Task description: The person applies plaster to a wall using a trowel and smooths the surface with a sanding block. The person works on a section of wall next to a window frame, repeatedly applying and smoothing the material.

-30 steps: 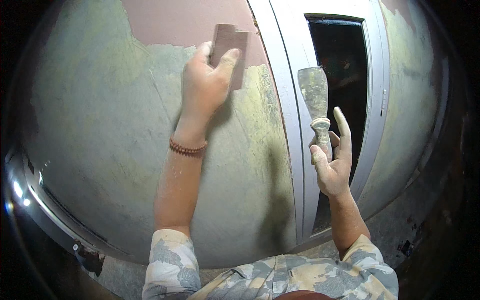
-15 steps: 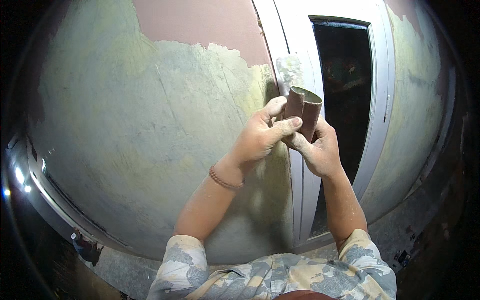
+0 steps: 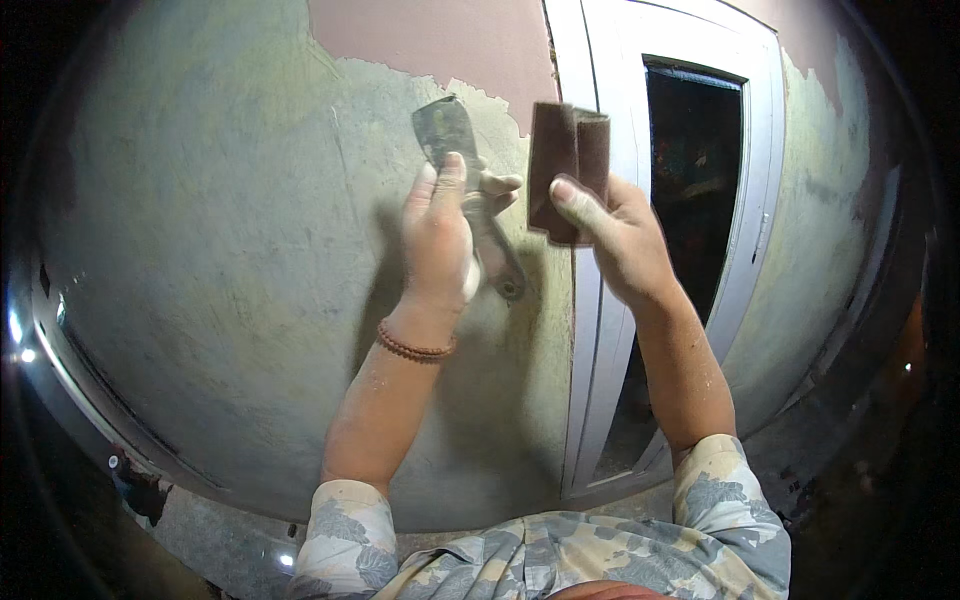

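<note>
Holding putty knife (image 3: 445,130), mottled dark grey | sandpaper (image 3: 553,155), brown, folded

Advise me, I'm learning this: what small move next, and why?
Perhaps shift the left hand onto the scraper's handle: the thumb lies by the blade and the handle's end juts out below, while the right hand holds the folded brown sheet.

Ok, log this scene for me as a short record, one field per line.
Left hand: holds a scraper, blade up, handle slanting down to the right
Right hand: grips a folded brown sheet, apparently sandpaper
Left wrist: beaded bracelet
Wall: patchy grey-green, pink area above
Right of wall: white frame around a dark pane or opening
</note>
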The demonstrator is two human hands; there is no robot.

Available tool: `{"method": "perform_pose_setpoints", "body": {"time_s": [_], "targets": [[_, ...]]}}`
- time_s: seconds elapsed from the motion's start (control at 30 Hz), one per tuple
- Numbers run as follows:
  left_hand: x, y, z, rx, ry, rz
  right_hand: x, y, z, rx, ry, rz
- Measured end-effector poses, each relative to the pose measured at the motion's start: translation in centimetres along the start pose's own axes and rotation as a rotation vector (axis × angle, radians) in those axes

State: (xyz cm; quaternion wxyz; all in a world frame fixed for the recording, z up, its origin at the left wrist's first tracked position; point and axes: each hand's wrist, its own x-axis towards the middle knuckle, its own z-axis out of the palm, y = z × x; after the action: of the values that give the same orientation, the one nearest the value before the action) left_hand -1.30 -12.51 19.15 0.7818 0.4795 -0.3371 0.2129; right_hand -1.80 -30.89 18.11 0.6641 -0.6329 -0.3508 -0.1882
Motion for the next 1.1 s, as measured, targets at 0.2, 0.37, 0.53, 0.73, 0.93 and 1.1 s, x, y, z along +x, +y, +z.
{"method": "perform_pose_setpoints", "body": {"time_s": [0.2, 0.37, 0.53, 0.73, 0.93, 1.1], "targets": [[-1.0, 2.1, -7.3, 0.432, 0.161, 0.241, 11.2, -4.8, -3.6, -0.81, 0.49, -0.444], [-3.3, 1.7, -12.6, 0.471, 0.323, 0.257, 16.7, -7.9, -3.9, -0.986, 0.532, -0.367], [-3.7, 0.7, -13.1, 0.45, 0.238, 0.319, 15.6, -8.7, -3.0, -1.043, 0.576, -0.313], [-4.1, -0.8, -13.5, 0.388, 0.286, 0.372, 14.3, -5.9, -2.9, -1.156, 0.463, -0.545], [-5.0, -1.6, -15.2, 0.401, 0.213, 0.403, 11.3, -3.3, -2.2, -1.311, 0.421, -0.295], [-4.7, -0.8, -14.5, 0.37, 0.253, 0.345, 3.6, 3.7, -1.9, -1.198, 0.423, -0.379]]}}
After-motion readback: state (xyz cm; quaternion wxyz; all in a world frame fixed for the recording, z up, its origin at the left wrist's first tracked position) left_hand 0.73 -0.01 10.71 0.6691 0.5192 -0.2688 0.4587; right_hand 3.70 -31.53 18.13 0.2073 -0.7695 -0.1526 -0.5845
